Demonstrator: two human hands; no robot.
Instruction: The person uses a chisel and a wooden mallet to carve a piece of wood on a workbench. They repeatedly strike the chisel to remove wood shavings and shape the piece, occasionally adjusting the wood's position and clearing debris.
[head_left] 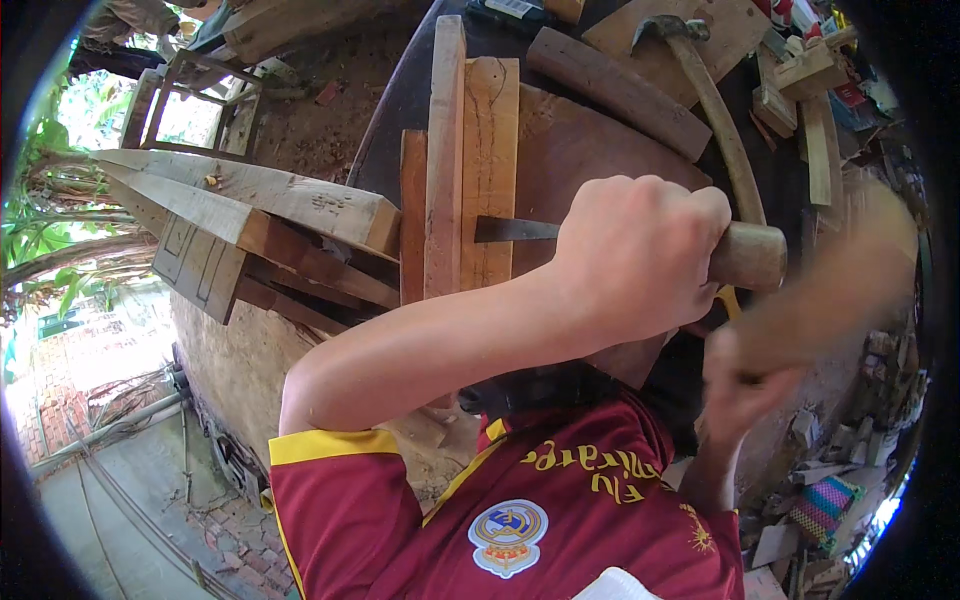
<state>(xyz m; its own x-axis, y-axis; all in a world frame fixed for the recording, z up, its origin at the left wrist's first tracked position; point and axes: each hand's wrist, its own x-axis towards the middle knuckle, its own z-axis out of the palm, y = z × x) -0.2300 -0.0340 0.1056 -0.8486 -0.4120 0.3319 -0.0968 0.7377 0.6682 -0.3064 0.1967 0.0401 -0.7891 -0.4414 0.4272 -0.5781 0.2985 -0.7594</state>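
My left hand [640, 250] is closed round a chisel, and the butt of its wooden handle [755, 256] sticks out to the right of the fist. The chisel's flat metal blade [515, 230] points left, its tip against a pale wooden piece [490, 160] with dark lines drawn along it. A narrower wooden bar [443, 150] lies along that piece's left side. At the right, my right hand [750, 385] grips a wooden mallet [850, 285], smeared by motion and raised beside the chisel handle. The mallet's exact shape is hard to make out.
A claw hammer [715, 110] and a curved wooden piece [620, 92] lie beyond my left hand. Long timbers [250, 195] jut out at left. Wood offcuts [822, 150] are heaped at far right, near a woven multicoloured item [826, 508]. A wooden frame [200, 105] stands at far left.
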